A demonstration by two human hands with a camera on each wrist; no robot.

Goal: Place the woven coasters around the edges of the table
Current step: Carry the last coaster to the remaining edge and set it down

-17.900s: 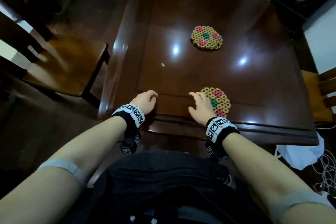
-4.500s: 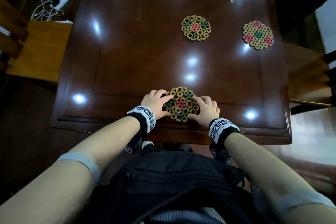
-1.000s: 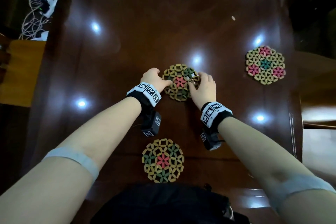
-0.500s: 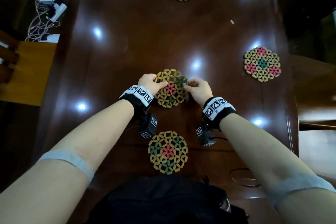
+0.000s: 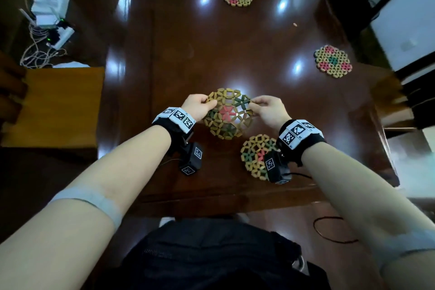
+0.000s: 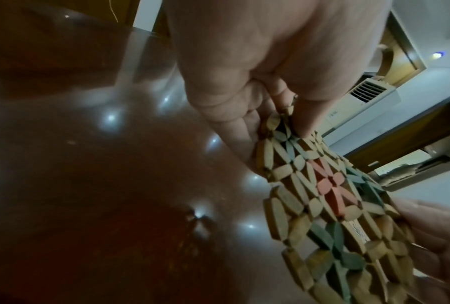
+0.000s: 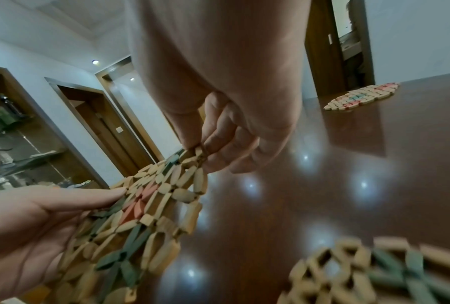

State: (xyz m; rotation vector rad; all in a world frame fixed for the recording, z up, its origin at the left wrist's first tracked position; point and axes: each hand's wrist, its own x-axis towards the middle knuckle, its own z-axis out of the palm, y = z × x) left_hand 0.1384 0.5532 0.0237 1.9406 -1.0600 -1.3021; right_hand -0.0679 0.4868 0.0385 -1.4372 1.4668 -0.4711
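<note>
Both hands, left hand (image 5: 197, 108) and right hand (image 5: 269, 110), pinch opposite rims of the lifted coaster (image 5: 227, 113) above the middle of the desk (image 5: 179, 54), which should be carried level to the desk's vacant left edge, well apart from the placed coasters, before release.
</note>
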